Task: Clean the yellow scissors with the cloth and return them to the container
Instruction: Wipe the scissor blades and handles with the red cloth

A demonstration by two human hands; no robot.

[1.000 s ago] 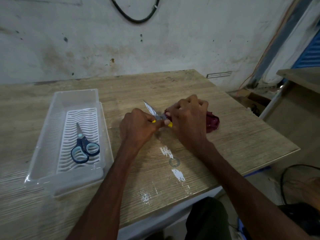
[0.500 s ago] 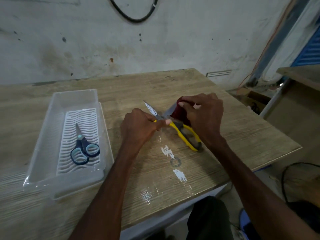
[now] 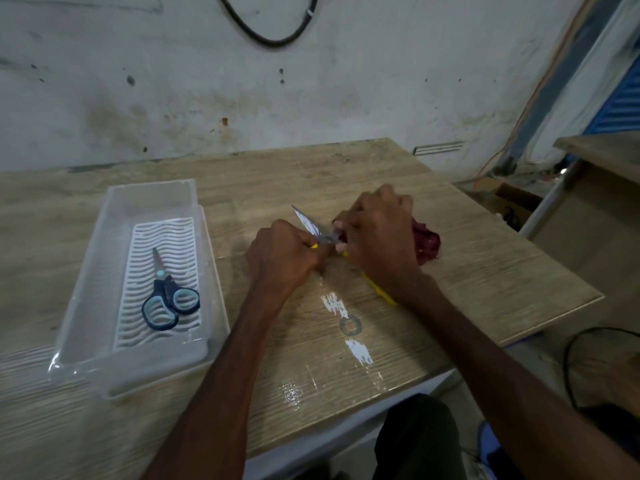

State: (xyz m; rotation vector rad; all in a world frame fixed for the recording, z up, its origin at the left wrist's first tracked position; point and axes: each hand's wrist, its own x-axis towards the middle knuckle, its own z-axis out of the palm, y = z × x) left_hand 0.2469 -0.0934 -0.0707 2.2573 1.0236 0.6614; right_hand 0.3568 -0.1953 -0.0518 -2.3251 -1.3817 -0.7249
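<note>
Past left fingers (image 3: 297, 238), yellow scissors (image 3: 307, 222) jut; right fingers (image 3: 350, 224) clutch cloth (image 3: 428, 242).

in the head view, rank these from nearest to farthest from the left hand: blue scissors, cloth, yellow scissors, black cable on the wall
1. yellow scissors: gripped by the left hand itself.
2. cloth: just to the right, held by the right hand.
3. blue scissors: off to the left, lying inside the container.
4. black cable: far back, up on the wall.

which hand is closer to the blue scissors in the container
Left. The left hand sits right of the container holding the blue scissors; the right hand lies farther right, past it.
</note>
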